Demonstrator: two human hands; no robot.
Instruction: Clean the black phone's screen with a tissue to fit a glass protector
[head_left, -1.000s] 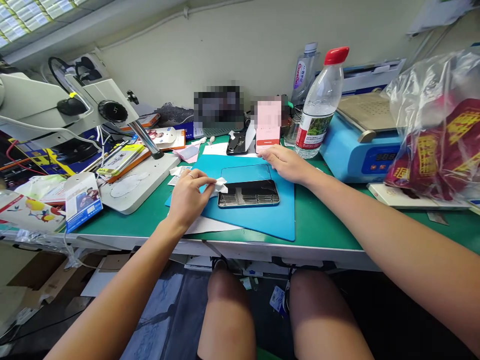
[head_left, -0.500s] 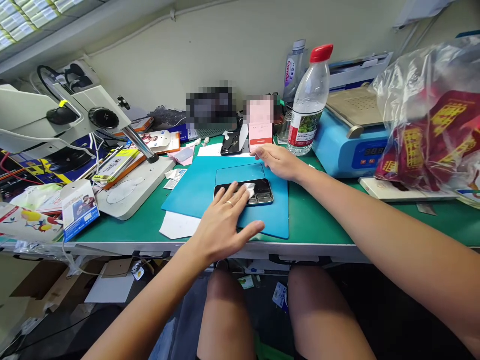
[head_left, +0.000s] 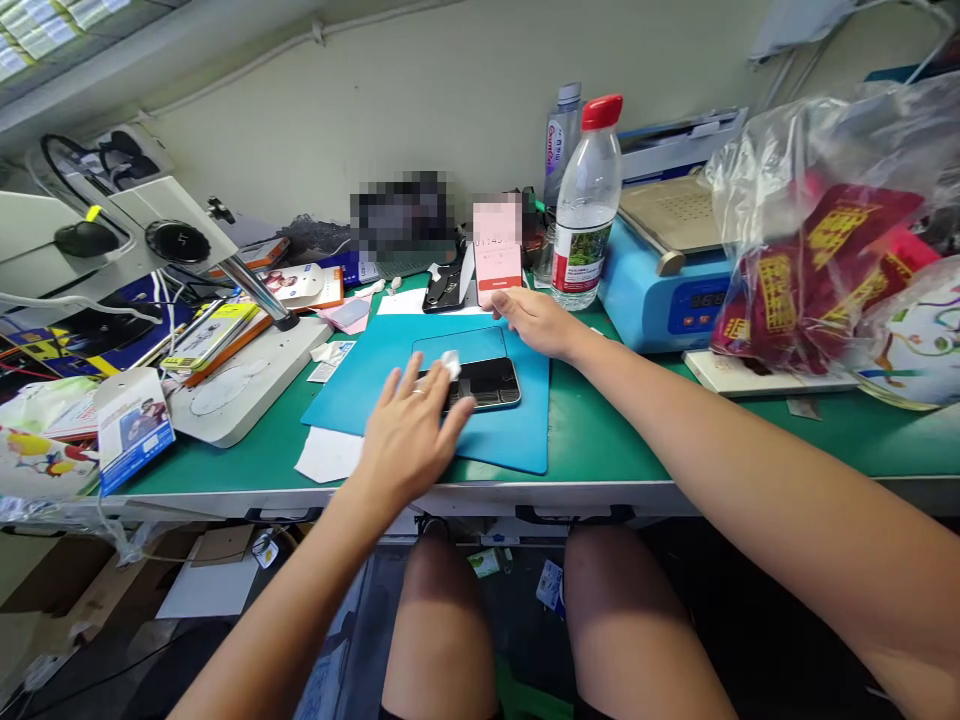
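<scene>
A black phone (head_left: 487, 381) lies flat on a blue work mat (head_left: 517, 430) on the green bench. My left hand (head_left: 409, 430) is spread over the phone's left half, fingers pressing a small white wipe (head_left: 450, 364) against the glass. My right hand (head_left: 531, 320) rests at the mat's far edge, fingers touching the foot of an upright phone with a pink screen (head_left: 497, 262).
A microscope on a white base (head_left: 225, 385) stands at left among boxes (head_left: 131, 428) and cables. A water bottle (head_left: 586, 205), a blue heating machine (head_left: 667, 275) and a plastic bag of red packets (head_left: 810, 240) sit at right. White paper (head_left: 326, 455) lies beside the mat.
My left hand went from the phone's left end onto its screen with the wipe, then slid back toward the left. My right hand stayed by the upright phone.
</scene>
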